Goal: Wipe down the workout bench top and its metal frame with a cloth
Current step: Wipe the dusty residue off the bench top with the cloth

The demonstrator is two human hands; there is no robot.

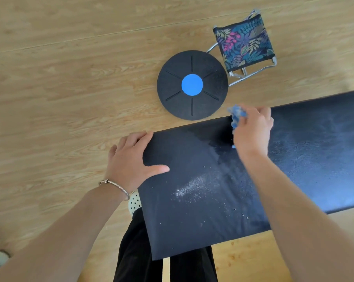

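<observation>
Gripping the blue cloth [236, 117] in my right hand [253, 130] on the bench top [314, 151], I rest my spread left hand [131, 157] on its corner, left of that grip.

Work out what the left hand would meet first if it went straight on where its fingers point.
Probably the balance board: the left hand points past the bench top towards it. It lies lower, on the floor, so the hand may pass above.

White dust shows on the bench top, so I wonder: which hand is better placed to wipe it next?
Likely the right hand: it grips the blue cloth on the bench top. The left hand rests on its corner, bare.
</observation>
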